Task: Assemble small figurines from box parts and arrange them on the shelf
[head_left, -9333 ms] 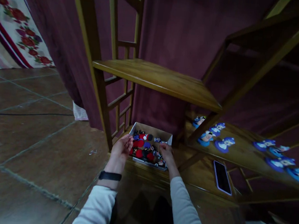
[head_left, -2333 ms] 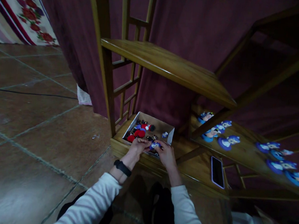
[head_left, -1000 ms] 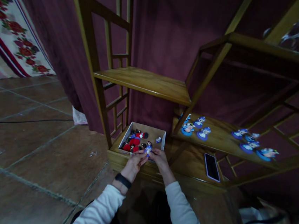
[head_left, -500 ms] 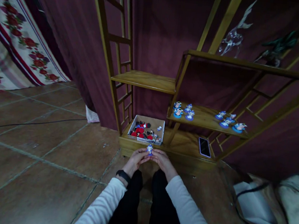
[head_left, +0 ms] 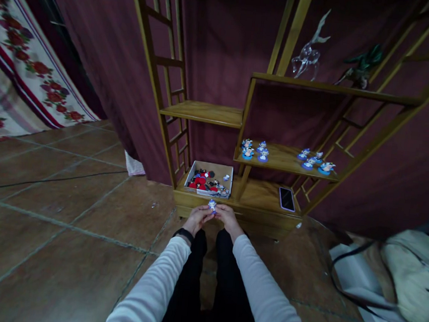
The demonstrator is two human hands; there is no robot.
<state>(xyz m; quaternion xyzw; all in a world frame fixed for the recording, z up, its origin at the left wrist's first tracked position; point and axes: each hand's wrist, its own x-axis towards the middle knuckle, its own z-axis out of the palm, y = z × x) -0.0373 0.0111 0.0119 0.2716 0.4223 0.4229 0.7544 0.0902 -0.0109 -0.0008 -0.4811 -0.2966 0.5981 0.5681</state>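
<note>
Both hands meet in front of me and pinch one small blue figurine. My left hand, with a black band on its wrist, holds it from the left. My right hand holds it from the right. Just beyond them an open white box with several red, black and blue small figures sits on the bottom board of a wooden shelf unit. Several more blue figurines stand on the middle shelf.
A phone lies on the bottom board right of the box. A clear glass deer and a dark green ornament stand on the top shelf. Bags lie on the tiled floor at right. A cable crosses the floor at left.
Both hands lifted a blue figurine out of the box and drew it back toward me. The view pulled away and rose, showing the upper shelves.
</note>
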